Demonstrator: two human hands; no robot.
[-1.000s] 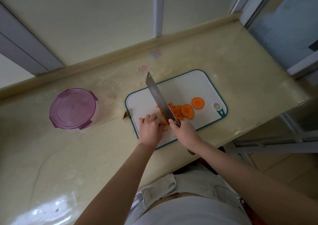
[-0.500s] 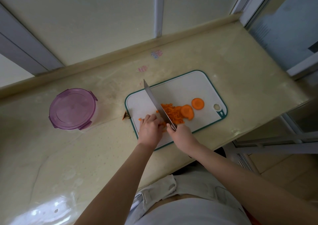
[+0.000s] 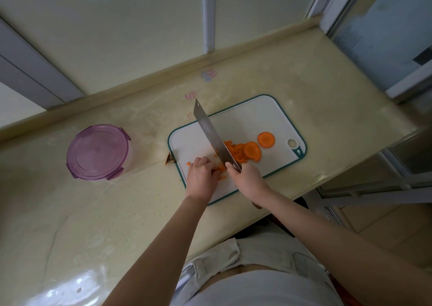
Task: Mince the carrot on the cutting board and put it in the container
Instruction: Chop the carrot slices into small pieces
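The right hand (image 3: 248,180) gripped the knife (image 3: 210,135), its blade over the carrot (image 3: 236,152) on the cutting board (image 3: 245,118). The left hand (image 3: 200,178) held cut pieces under curled fingers (image 3: 205,163) just beside the edge, where a slip could nick them. The lidded container (image 3: 98,151) sat well apart.

White, teal-rimmed cutting board (image 3: 257,114) on a beige countertop (image 3: 315,83). Right hand (image 3: 247,179) gripping the handle of a cleaver (image 3: 210,135), blade slanted across the board beside a heap of chopped carrot (image 3: 231,151). Left hand (image 3: 201,177), fingers curled, holding the heap's near edge just left of the blade. Two round carrot slices (image 3: 266,139) right of the heap. Purple-lidded round container (image 3: 98,152), closed, well left of the board.
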